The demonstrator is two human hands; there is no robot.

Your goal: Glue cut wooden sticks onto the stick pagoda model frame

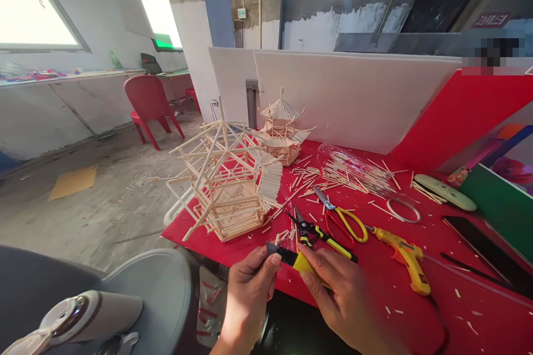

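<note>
My right hand (333, 283) is closed round the yellow handle of a utility knife (303, 264), whose dark blade end points left. The fingers of my left hand (252, 274) pinch together beside the blade tip; any small piece between them is too hidden to make out. Both hands are over the front edge of the red table (375, 266). Just beyond them stands an unfinished pagoda frame of wooden sticks (237, 205), with a smaller roofed pagoda (282, 127) behind it. Black and yellow cutters (320, 233) lie past my right hand.
Scissors (341, 216), a yellow glue gun (402, 249), loose sticks (353, 172), a clear tape roll (403, 211) and a black phone (485, 249) lie on the table. At the lower left, a grey stool (162, 288) holds a white bottle (100, 313). A red chair (150, 100) stands behind.
</note>
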